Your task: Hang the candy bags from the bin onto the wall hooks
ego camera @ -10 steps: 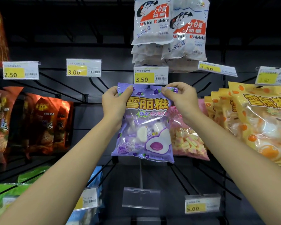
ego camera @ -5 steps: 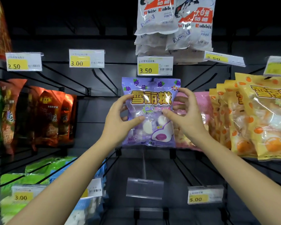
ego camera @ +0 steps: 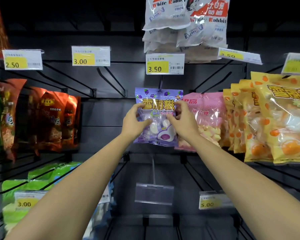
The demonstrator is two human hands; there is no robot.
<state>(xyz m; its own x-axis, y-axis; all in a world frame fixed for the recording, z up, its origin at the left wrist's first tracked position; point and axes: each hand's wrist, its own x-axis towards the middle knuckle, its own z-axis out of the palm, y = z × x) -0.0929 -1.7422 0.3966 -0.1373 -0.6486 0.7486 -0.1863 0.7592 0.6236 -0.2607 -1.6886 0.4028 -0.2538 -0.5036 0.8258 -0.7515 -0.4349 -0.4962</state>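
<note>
A purple candy bag [ego camera: 163, 135] with yellow lettering hangs on a black wall hook [ego camera: 161, 82] under the 3.50 price tag [ego camera: 164, 64]. Both my hands are on its front, around its middle. My left hand [ego camera: 134, 122] pinches the bag near its left edge, thumb on the front. Fingers and thumb of my right hand [ego camera: 182, 122] pinch it near the right edge. The bag hangs upright, back near the wall panel. The bin is out of view.
A pink marshmallow bag [ego camera: 208, 111] hangs touching the purple bag's right side, with several yellow bags [ego camera: 280, 122] beyond. White Rabbit bags [ego camera: 185, 26] hang above. Orange bags [ego camera: 55, 118] and green bags [ego camera: 42, 181] fill the left. A bare hook [ego camera: 111, 80] and a blank tag holder [ego camera: 153, 193] are nearby.
The purple bag went from held up by its top corners in front of the tag to hanging on the hook, farther back. My hands slid down from its top to its middle.
</note>
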